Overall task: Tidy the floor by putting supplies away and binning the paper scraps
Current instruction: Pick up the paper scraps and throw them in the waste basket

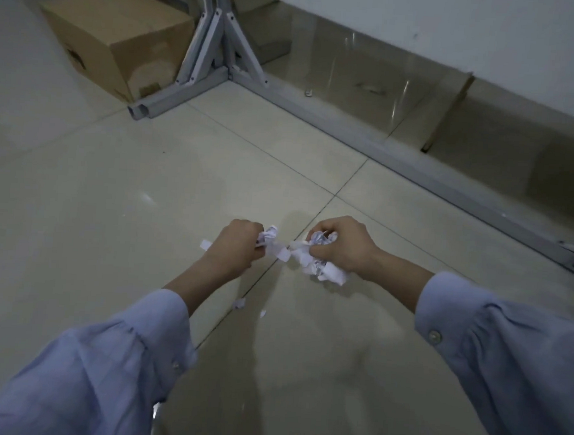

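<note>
Both hands are low over the pale tiled floor, each closed round white paper scraps. My left hand (pixel 238 244) grips a small crumpled bunch of scraps (pixel 269 238), with one strip sticking out at its left side. My right hand (pixel 342 246) holds a larger crumpled wad of scraps (pixel 316 259) that bulges out below its fingers. The two bunches nearly touch between the hands. Two small loose scraps (pixel 239 303) lie on the floor below my left wrist.
A cardboard box (pixel 121 39) stands at the back left against a grey metal table frame (pixel 219 41). The frame's floor rail (pixel 416 161) runs along the right, with a flat cardboard piece (pixel 448 109) behind it.
</note>
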Action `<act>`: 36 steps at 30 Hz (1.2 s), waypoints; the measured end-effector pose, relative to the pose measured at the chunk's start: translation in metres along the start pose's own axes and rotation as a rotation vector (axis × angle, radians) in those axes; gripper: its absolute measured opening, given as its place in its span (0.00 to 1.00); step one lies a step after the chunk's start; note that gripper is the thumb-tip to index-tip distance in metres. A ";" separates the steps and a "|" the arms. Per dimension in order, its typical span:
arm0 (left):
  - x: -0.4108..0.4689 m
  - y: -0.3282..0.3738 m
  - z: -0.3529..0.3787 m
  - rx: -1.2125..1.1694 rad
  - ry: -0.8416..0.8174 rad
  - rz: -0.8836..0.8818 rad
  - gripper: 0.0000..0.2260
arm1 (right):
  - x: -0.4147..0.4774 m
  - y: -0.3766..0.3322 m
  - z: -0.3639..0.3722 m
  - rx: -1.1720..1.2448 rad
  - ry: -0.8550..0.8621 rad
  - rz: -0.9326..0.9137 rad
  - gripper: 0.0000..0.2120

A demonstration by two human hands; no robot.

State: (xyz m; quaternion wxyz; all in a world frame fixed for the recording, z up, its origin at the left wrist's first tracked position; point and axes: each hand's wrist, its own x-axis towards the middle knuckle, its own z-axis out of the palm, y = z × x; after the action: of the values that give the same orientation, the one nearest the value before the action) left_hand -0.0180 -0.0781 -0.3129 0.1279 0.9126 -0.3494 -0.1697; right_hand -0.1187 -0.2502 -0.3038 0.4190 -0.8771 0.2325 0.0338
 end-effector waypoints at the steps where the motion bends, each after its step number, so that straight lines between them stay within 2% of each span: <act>1: 0.001 0.006 -0.003 -0.025 0.002 0.014 0.08 | -0.003 0.001 -0.007 0.035 0.030 0.025 0.07; 4: 0.005 0.030 -0.008 -0.117 -0.007 0.065 0.08 | -0.018 0.007 -0.033 0.157 0.128 0.098 0.07; 11: 0.008 0.101 -0.016 -0.129 -0.009 0.216 0.04 | -0.063 0.026 -0.092 0.337 0.302 0.182 0.06; 21: -0.007 0.188 -0.041 -0.218 0.016 0.351 0.07 | -0.123 0.040 -0.151 0.530 0.466 0.288 0.07; 27: -0.027 0.230 -0.059 -0.215 0.024 0.385 0.13 | -0.171 0.041 -0.174 0.561 0.543 0.271 0.09; 31: -0.059 0.256 -0.077 -0.300 0.023 0.426 0.05 | -0.213 0.037 -0.197 0.582 0.619 0.210 0.10; 36: -0.109 0.287 -0.108 -0.280 0.092 0.455 0.08 | -0.267 0.017 -0.237 0.614 0.689 0.135 0.10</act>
State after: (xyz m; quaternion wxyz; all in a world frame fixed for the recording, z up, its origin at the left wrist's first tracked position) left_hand -0.2213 -0.1986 -0.0895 0.3034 0.7906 -0.5126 -0.1419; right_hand -0.3958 -0.3357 -0.0952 0.5545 -0.6553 0.4140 -0.3027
